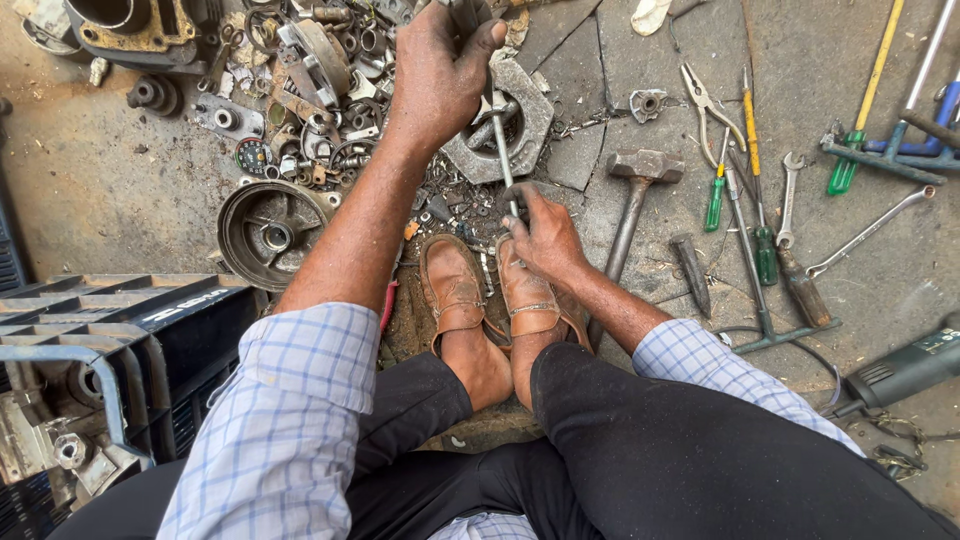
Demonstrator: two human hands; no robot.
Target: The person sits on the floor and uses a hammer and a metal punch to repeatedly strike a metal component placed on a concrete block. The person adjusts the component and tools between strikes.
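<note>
My left hand (440,70) is closed around the top of a thin metal rod (500,150) that stands almost upright. My right hand (540,235) grips the lower end of the same rod, just above my feet in brown sandals (455,290). Behind the rod lies a grey hexagonal metal casting (520,125) with a round opening. What the rod's lower tip rests on is hidden by my right hand.
A hammer (635,190) lies right of my right hand, with pliers (705,105), screwdrivers (755,160), spanners (868,232) and a power tool (900,372) beyond. A round metal housing (270,230) and scrap parts lie to the left, a black crate (150,320) at lower left.
</note>
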